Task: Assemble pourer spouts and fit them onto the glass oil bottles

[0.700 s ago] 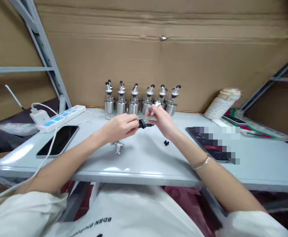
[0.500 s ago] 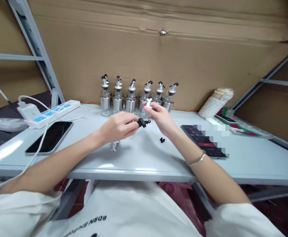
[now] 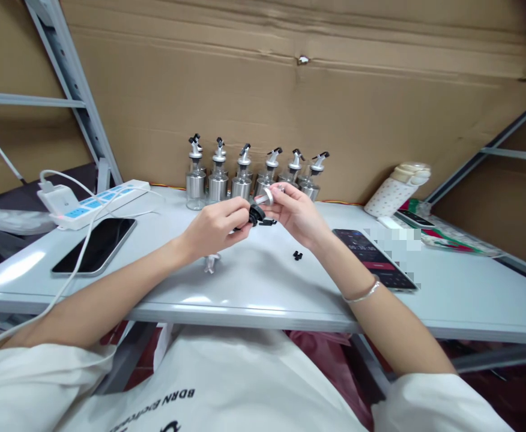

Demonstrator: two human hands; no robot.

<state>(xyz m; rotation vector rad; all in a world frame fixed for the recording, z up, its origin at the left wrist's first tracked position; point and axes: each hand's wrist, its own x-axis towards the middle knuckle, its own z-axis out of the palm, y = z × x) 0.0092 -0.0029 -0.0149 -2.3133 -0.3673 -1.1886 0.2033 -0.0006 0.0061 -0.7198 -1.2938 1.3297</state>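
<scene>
My left hand (image 3: 215,228) is closed around a ribbed black stopper (image 3: 256,215). Pinched between the fingers of my right hand (image 3: 299,217) is a silver-white pourer spout (image 3: 266,197), its tube end pointing toward the stopper. The two parts sit close together; whether they touch I cannot tell. A small black piece (image 3: 268,222) shows just below the stopper, between the hands. On the table under my left wrist lie shiny silver spout pieces (image 3: 211,263). Tiny black caps (image 3: 298,255) lie near my right wrist.
Several glass-and-steel oil bottles (image 3: 242,185) with pourers stand along the cardboard wall. A phone (image 3: 94,247) and a power strip (image 3: 105,204) with a white cable are on the left. Right are another phone (image 3: 375,264), a dotted bottle (image 3: 391,192) and plastic packaging (image 3: 459,245).
My right hand has turned and lowered the pourer spout, bringing it up against or close to the stopper. My left hand keeps the stopper in nearly the same place.
</scene>
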